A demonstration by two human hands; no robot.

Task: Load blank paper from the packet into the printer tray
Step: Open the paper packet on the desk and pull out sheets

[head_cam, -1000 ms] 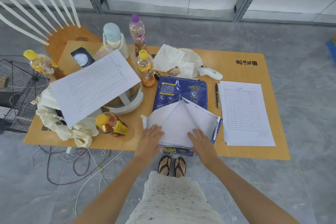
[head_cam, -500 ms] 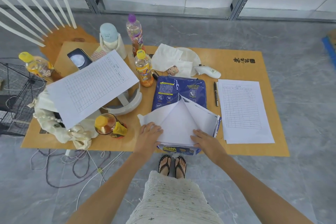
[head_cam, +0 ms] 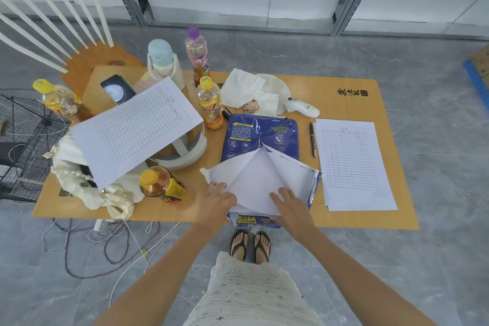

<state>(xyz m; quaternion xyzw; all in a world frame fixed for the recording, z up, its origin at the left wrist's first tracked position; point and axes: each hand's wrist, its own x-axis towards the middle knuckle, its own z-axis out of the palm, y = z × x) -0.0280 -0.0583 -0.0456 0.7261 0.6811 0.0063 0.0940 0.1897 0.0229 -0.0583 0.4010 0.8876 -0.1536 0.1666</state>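
A blue paper packet lies at the middle of the low wooden table, its near end torn open with white wrapper flaps spread apart. The blank paper shows inside the opening. My left hand pinches the left flap and paper edge at the packet's near left corner. My right hand lies flat on the blank paper, fingers slightly apart, near the table's front edge. No printer or tray is in view.
A stack of printed forms and a black pen lie right of the packet. Left of it are a gridded sheet over a white headset, several drink bottles, a cream bag, a phone. Cables trail on the floor.
My left hand has slid from lying flat on the paper to gripping the left flap edge. The near end of the packet has lifted slightly. My right hand stays on the paper.
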